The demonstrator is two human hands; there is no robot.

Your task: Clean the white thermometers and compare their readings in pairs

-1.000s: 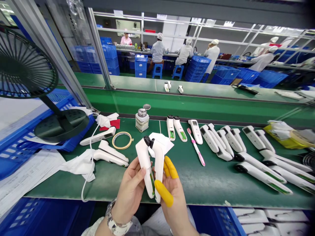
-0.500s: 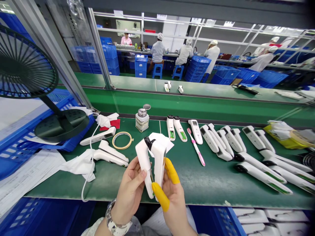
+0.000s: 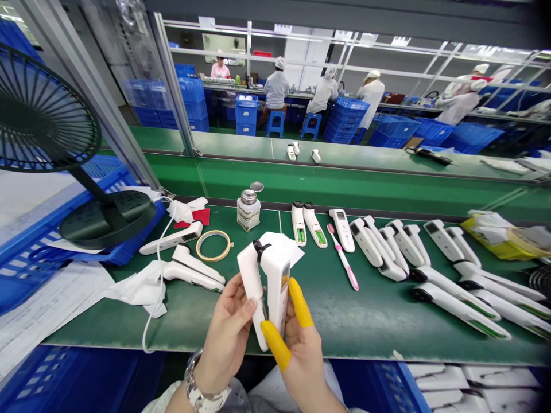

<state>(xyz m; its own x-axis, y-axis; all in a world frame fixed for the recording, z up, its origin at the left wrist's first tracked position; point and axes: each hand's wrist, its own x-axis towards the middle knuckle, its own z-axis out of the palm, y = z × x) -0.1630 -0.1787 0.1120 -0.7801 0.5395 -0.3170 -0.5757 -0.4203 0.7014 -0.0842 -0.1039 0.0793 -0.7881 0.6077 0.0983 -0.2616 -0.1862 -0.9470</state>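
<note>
My left hand is closed around a white infrared thermometer, its black sensor end up. In my right hand, with yellow finger cots on thumb and a finger, is a second white infrared thermometer, its screen side turned to the right. The two thermometers stand close together, heads nearly touching, above the front of the green bench. Behind them lies a white paper. Farther back, two thermometers show green in their handles. Beside them are a pink-and-white toothbrush and another thermometer.
Several thermometers lie at the right, near a yellow tray. At the left are a tape roll, white cable, cloth and black fan. A dispenser bottle stands behind. Co-workers sit beyond the bench.
My right hand has turned its thermometer so that more of the screen side shows. The left hand has barely moved.
</note>
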